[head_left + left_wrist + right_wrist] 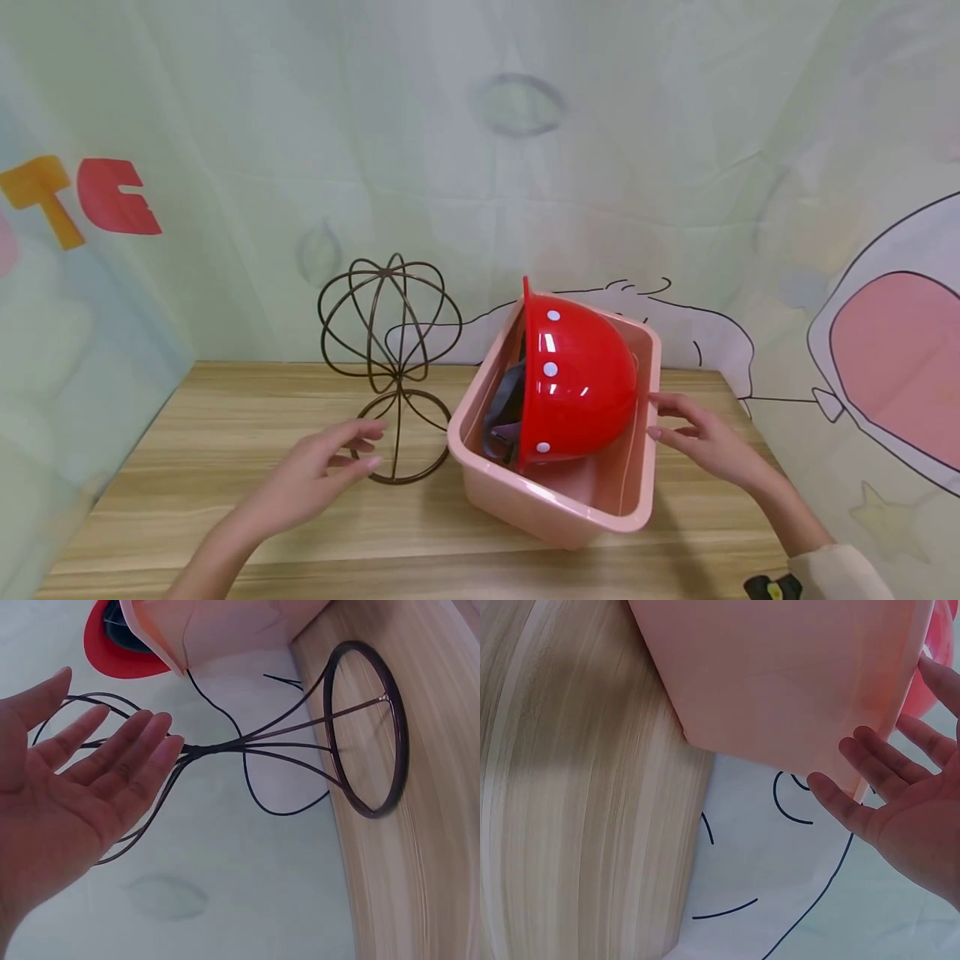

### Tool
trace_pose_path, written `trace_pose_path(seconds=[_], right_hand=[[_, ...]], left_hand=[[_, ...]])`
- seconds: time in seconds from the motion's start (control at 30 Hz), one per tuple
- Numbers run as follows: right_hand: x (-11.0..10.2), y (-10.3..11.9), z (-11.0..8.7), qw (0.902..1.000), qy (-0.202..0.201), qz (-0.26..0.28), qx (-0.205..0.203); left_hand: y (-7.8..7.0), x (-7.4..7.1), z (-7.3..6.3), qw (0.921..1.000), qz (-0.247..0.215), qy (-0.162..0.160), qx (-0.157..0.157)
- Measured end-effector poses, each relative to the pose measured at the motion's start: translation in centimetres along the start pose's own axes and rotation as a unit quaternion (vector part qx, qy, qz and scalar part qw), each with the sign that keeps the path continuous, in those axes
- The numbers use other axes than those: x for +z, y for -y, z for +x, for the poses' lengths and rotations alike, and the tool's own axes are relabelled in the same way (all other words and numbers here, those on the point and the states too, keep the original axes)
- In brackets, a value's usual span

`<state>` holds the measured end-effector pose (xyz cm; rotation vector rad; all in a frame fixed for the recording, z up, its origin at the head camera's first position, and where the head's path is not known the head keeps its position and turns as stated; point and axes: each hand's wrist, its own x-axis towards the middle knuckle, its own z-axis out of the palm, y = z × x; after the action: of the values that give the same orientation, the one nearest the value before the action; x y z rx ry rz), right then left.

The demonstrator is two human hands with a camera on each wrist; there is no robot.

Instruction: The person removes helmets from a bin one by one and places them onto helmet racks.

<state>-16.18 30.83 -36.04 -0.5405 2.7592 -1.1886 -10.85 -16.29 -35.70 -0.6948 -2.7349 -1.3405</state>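
Pink bin: a deep plastic tub (517, 512) with rounded corners and a rolled rim, standing on the table, turned at an angle to the table's back edge.
Red helmet: a glossy, hard helmet (588, 375) with white dots near its brim, inside the bin. It lies on its side, dome toward the bin's right wall, hollow toward the left wall; the brim stands up past the bin's rim.
Strap: a dark band (506, 396) in the hollow of the helmet, near the bin's left wall.
Right hand: at the bin's right rim, this hand (708, 442) has its fingers extended and slightly bent, fingertips against the rim, without wrapping around it.
Wire stand: a brown metal stand (400, 377), upright just left of the bin, with a round cage on top, a narrow waist and a ring base.
Left hand: left of the bin, before the stand, this hand (307, 479) is loosely unfolded, holding nothing; whether its fingertips touch the wire is unclear.
Table: a wood-grain top (225, 433) under the bin.
Backdrop: a pale green printed cloth (420, 125) behind the bin, with a balloon drawing (892, 350) to the bin's right.
Sleeve: a cream cuff (840, 575), nearer the viewer than the bin, on the right.
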Motion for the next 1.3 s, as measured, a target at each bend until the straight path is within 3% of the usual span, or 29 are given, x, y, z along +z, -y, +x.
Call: trace_pose_path(seconds=[0.27, 0.53, 0.8, 1.1, 1.3], right_hand=[[0.1, -0.1, 0.1, 1.0000, -0.002, 0.006, -0.003], [0.2, -0.2, 0.2, 0.9999, -0.006, 0.010, -0.006], [0.1, -0.3, 0.5, 0.9999, -0.003, 0.010, -0.009], [0.3, -0.3, 0.4, 1.0000, -0.006, 0.005, -0.005], [0.3, -0.6, 0.4, 0.9999, -0.009, 0.003, -0.007]], left_hand=[[-0.7, 0.5, 0.7, 0.9997, -0.022, -0.002, 0.008], [-1.6, 1.0, 1.8, 0.9982, -0.056, 0.021, 0.006], [-2.8, 1.6, 3.4, 0.9978, -0.064, 0.009, 0.017], [-3.7, 2.7, 4.9, 0.9941, -0.108, 0.011, 0.005], [-4.2, 3.7, 6.0, 0.9945, -0.104, 0.012, -0.005]])
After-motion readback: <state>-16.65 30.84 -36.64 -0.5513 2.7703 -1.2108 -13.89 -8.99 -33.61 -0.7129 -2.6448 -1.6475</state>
